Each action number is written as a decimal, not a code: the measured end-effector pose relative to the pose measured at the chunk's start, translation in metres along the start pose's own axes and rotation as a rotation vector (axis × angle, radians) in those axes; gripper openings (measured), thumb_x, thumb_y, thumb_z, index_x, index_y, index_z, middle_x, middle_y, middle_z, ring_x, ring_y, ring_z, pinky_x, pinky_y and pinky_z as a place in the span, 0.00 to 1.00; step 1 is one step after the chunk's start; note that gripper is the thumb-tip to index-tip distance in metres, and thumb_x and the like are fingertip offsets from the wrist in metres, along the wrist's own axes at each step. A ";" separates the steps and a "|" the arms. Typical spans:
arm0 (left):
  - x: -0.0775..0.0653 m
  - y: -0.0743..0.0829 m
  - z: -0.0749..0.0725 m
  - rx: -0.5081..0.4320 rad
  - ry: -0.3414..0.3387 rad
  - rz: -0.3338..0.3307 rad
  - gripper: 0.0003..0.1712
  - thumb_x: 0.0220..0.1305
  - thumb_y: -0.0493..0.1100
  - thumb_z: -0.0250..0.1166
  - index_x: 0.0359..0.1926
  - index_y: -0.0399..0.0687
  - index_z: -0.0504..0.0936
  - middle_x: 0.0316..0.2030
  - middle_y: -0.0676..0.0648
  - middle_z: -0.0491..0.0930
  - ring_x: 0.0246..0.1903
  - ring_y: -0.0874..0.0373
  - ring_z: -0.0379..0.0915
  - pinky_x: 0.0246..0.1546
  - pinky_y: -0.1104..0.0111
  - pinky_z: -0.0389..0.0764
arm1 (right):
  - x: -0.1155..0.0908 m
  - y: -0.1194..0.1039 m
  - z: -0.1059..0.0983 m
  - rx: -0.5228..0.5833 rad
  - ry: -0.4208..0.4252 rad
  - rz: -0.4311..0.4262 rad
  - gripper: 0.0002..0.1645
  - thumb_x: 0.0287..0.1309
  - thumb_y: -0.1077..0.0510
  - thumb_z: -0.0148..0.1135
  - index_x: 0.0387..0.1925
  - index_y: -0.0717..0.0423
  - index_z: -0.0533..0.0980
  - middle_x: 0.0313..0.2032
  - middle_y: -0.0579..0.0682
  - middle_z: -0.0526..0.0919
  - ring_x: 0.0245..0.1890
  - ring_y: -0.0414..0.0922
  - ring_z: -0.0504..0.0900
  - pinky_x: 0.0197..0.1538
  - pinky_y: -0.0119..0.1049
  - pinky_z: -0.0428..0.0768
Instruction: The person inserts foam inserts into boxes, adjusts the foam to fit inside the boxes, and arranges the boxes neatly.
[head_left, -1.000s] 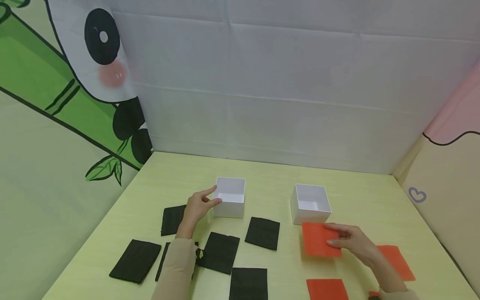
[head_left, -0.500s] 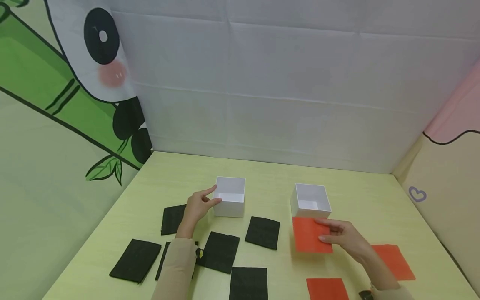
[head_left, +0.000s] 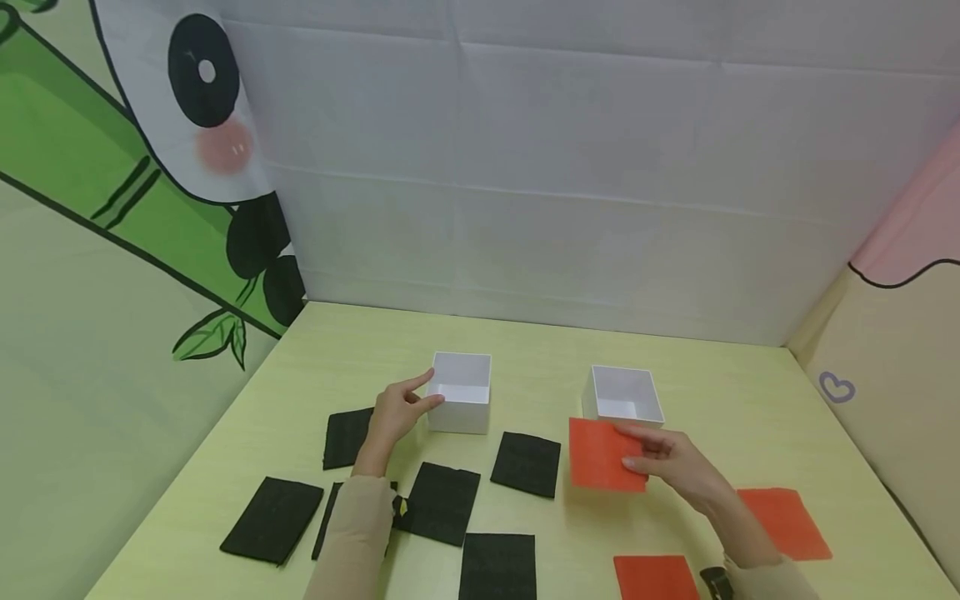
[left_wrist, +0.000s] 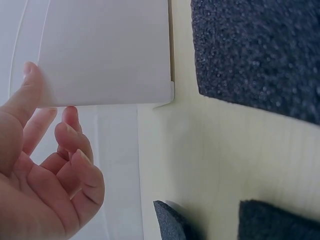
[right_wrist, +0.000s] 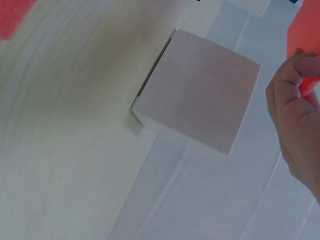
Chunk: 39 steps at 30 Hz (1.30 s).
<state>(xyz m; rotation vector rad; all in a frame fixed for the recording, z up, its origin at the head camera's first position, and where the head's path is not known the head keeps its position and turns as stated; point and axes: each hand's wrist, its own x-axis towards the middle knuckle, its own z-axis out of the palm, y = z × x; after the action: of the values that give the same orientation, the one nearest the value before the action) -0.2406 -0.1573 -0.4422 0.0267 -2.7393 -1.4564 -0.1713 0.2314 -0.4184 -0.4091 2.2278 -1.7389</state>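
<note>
My left hand (head_left: 397,414) holds the front left corner of an open-topped white box (head_left: 461,417), thumb on the near face and index finger along the side. In the left wrist view, the thumb presses the box wall (left_wrist: 105,55) and the other fingers curl loosely below. My right hand (head_left: 678,468) pinches a flat red square piece (head_left: 598,454) by its right edge, raised above the table. Behind it stands a second white box (head_left: 622,392), its front partly hidden. The right wrist view shows this box (right_wrist: 197,90) beside the hand, apart from it.
Several black square pieces lie around the left arm, one near the middle (head_left: 527,464) and one at the front (head_left: 498,567). Two more red squares lie right, one at the front edge (head_left: 655,577) and one beyond the right forearm (head_left: 784,523). A white cloth (head_left: 525,167) hangs behind the table.
My right hand has moved left and slightly away from me with the red square, which now hangs in front of and left of the right box. The left hand has stayed in place.
</note>
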 end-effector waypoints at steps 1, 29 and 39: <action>0.000 0.000 0.000 -0.001 0.002 0.000 0.33 0.50 0.50 0.67 0.59 0.53 0.70 0.23 0.47 0.73 0.19 0.58 0.59 0.19 0.68 0.61 | 0.001 0.000 0.001 0.004 -0.003 -0.009 0.34 0.51 0.64 0.62 0.57 0.73 0.61 0.47 0.55 0.72 0.34 0.42 0.75 0.34 0.33 0.75; -0.001 -0.001 0.000 -0.016 -0.005 -0.001 0.33 0.50 0.51 0.67 0.59 0.54 0.70 0.20 0.48 0.70 0.17 0.58 0.59 0.18 0.69 0.61 | 0.043 -0.011 0.033 0.060 0.117 0.010 0.32 0.53 0.65 0.60 0.59 0.68 0.63 0.50 0.63 0.71 0.38 0.43 0.75 0.38 0.31 0.75; -0.001 -0.001 0.000 -0.032 -0.012 -0.003 0.33 0.50 0.50 0.67 0.59 0.54 0.70 0.19 0.47 0.71 0.16 0.58 0.61 0.17 0.69 0.62 | 0.055 -0.017 0.041 0.064 0.117 0.013 0.30 0.53 0.66 0.59 0.59 0.67 0.64 0.48 0.63 0.72 0.38 0.43 0.75 0.36 0.31 0.75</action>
<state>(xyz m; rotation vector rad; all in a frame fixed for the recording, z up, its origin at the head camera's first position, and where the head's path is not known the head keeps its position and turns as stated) -0.2396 -0.1579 -0.4427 0.0210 -2.7255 -1.5061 -0.2055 0.1696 -0.4138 -0.2855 2.2409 -1.8660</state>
